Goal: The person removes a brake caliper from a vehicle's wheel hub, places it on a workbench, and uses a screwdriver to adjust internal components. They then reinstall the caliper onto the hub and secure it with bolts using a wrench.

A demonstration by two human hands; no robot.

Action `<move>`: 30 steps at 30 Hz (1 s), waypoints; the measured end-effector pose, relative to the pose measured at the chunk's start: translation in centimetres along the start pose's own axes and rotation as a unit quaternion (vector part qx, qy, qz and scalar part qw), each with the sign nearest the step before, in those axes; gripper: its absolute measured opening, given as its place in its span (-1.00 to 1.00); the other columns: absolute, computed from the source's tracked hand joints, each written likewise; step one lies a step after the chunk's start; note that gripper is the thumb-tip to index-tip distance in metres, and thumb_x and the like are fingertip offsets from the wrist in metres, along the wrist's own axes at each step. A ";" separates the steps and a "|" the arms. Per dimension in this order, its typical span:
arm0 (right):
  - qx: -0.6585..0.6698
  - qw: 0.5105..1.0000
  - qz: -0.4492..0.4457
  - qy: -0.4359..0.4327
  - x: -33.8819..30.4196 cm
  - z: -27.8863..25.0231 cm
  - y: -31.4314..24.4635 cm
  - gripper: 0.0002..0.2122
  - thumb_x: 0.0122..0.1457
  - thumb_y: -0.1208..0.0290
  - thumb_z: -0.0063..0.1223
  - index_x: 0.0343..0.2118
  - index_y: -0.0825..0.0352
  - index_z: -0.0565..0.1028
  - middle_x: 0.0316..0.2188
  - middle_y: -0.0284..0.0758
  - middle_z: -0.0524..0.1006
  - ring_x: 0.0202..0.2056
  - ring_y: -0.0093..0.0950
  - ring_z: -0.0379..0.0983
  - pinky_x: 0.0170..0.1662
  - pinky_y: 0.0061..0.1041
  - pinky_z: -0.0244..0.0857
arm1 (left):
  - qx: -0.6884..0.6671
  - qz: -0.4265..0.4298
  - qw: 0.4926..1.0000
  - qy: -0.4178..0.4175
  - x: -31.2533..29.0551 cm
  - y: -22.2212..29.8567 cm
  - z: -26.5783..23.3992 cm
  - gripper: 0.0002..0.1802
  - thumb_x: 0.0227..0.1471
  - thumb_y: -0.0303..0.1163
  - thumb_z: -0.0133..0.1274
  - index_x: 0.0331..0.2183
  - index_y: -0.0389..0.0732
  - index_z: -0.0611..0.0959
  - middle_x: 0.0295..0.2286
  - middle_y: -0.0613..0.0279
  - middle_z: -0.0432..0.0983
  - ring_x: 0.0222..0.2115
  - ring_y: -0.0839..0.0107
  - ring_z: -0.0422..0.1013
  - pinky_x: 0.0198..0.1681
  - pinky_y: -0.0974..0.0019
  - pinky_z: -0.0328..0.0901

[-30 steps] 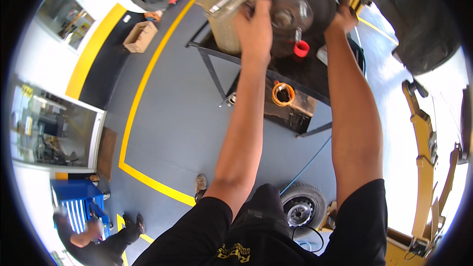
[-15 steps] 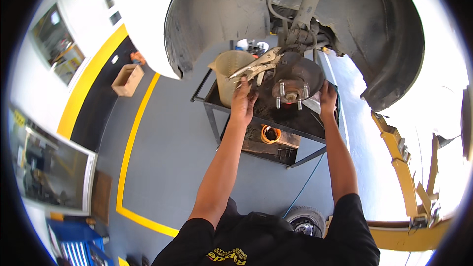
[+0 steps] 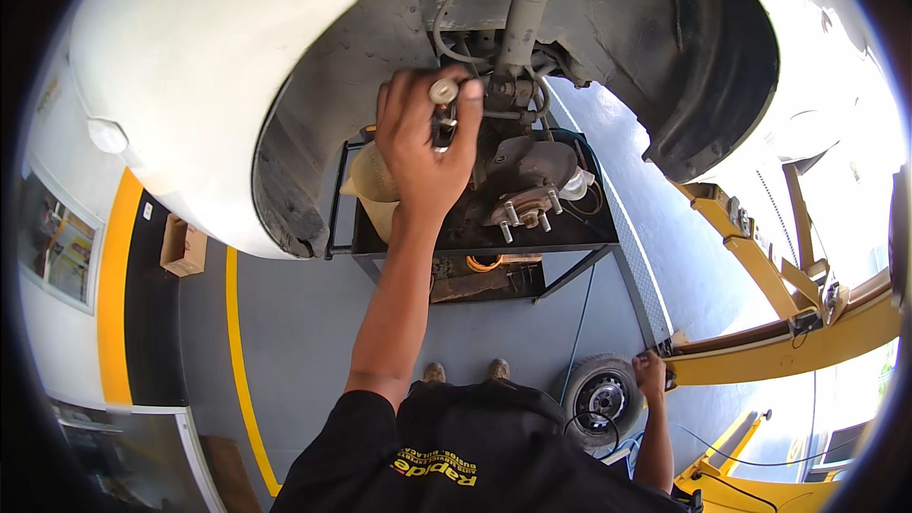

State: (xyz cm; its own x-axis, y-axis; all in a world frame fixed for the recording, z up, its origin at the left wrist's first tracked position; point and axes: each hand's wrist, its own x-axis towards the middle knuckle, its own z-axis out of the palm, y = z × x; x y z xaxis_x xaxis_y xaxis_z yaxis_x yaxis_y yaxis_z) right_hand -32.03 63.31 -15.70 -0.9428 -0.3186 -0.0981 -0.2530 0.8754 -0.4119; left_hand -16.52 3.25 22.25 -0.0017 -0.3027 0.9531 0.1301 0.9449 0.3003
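Observation:
My left hand point(image 3: 423, 138) is raised in front of the strut point(image 3: 528, 24). Its fingers are wrapped round metal locking pliers point(image 3: 443, 92), seen nearly end-on with the round knob toward me; the hand hides their jaws. Below and to the right is the wheel hub point(image 3: 524, 209) with its bare studs, in front of a dark, rusty plate point(image 3: 527, 161). My right hand point(image 3: 651, 372) is low at the right, fingers curled, by the end of a yellow lift arm point(image 3: 760, 361). Whether it holds anything is hidden.
A black tool cart point(image 3: 456, 251) under the hub carries a beige plastic jug point(image 3: 372, 192). An orange ring point(image 3: 484, 264) lies on its lower shelf. The wheel-arch liner point(image 3: 703, 66) curves overhead. A wheel point(image 3: 602, 399) lies on the floor near my right arm.
My left hand has risen, with the locking pliers in it. My right hand has left the hub's side and dropped to the lower right. The view has shifted, and the hub appears at another angle.

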 end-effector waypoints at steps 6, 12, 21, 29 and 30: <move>0.211 0.956 -0.177 0.101 5.8 -11.1 -28.6 -0.74 0.33 0.39 0.26 0.02 0.37 0.62 -0.27 -0.17 0.71 -0.25 -0.37 0.68 -0.14 -0.34 0.54 | 0.112 0.211 0.952 -0.192 4.7 5.0 10.9 -0.80 0.09 -0.25 0.29 -0.27 -0.13 0.79 -0.28 0.27 0.66 -0.20 0.26 0.53 -0.04 0.13 0.34; 0.608 0.737 -0.295 -0.039 17.2 -15.4 -44.2 -0.48 0.14 0.54 0.41 0.15 0.47 0.44 0.01 -0.22 0.59 -0.12 -0.49 0.58 -0.07 -0.49 0.47 | 0.222 0.383 0.805 -0.396 0.3 7.5 21.2 -0.85 0.02 -0.31 0.20 -0.42 -0.08 0.83 -0.34 0.29 0.72 -0.16 0.31 0.58 0.07 0.11 0.34; 0.376 0.883 -0.273 -0.071 24.4 -14.6 -38.4 -0.72 0.18 0.56 0.21 -0.04 0.46 0.63 -0.22 -0.24 0.71 -0.30 -0.45 0.64 -0.26 -0.47 0.48 | 0.257 0.468 0.636 -0.557 -7.6 4.2 24.0 -0.83 0.03 -0.28 0.20 -0.49 0.04 0.86 -0.48 0.37 0.74 -0.23 0.34 0.65 0.28 0.12 0.24; 0.322 0.863 -0.380 0.084 23.5 -19.9 -39.6 -0.70 0.36 0.34 0.20 0.03 0.43 0.63 -0.14 -0.15 0.73 -0.09 -0.31 0.68 0.02 -0.33 0.48 | 0.142 0.425 0.503 -0.739 -4.9 2.0 28.1 -0.47 -0.25 0.14 0.48 -0.32 -0.07 0.83 -0.33 0.32 0.75 -0.16 0.25 0.65 0.26 0.07 0.31; 0.299 0.871 -0.383 0.070 22.2 -19.9 -42.7 -0.66 0.35 0.28 0.23 0.03 0.43 0.63 -0.11 -0.11 0.72 -0.07 -0.27 0.67 0.05 -0.32 0.47 | 0.118 0.414 0.504 -0.749 -5.5 -1.5 28.3 -0.12 -0.36 0.37 0.51 -0.25 -0.26 0.82 -0.19 0.15 0.76 -0.08 0.10 0.65 0.18 0.02 0.40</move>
State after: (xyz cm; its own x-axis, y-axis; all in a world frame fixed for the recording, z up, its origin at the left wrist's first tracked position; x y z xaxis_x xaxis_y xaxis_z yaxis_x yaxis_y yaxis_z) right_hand -46.51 26.10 17.78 -0.5748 -0.6422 0.5072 -0.7003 0.0653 -0.7109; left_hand -44.77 7.03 17.60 -0.8130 0.4742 -0.3378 0.5799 0.7117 -0.3965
